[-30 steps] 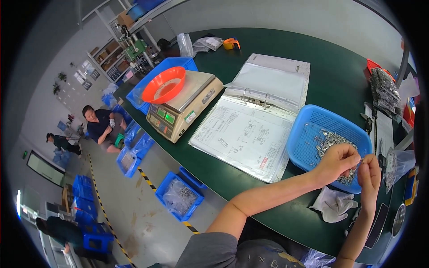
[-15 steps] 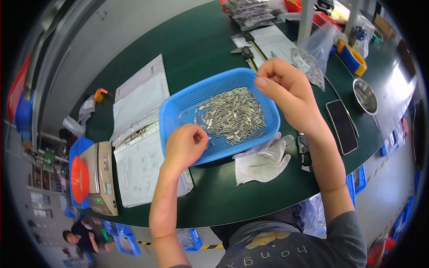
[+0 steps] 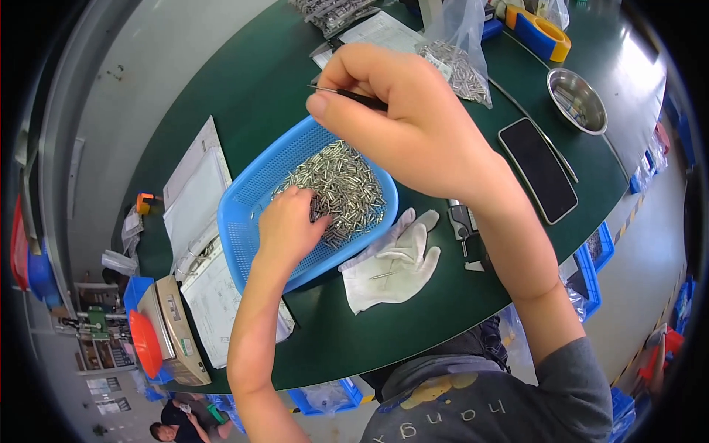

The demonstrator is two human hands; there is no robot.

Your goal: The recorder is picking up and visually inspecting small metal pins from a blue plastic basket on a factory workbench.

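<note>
A blue perforated plastic basket (image 3: 235,221) holds a heap of small shiny metal pins (image 3: 343,181). My left hand (image 3: 288,225) reaches into it, thumb apart from the fingers, fingertips down at the pins and partly hidden. Raised over the basket's far right side, my right hand (image 3: 413,118) pinches a slim black-handled tool (image 3: 362,97) with a fine metal tip that points left. White gloves (image 3: 391,273) lie just right of the basket, with thin metal pieces on them.
An open binder with papers (image 3: 196,214) and a weighing scale (image 3: 177,332) with an orange bowl (image 3: 145,343) stand left. Rightward are a micrometer (image 3: 464,232), a phone (image 3: 538,170), a steel bowl (image 3: 576,100), a bag of metal pins (image 3: 461,70) and a tape roll (image 3: 539,35).
My left hand has gone from a closed pinch at the basket's near side into the pin heap, its fingers opening. My right hand appears higher and farther left; the whole view has shifted.
</note>
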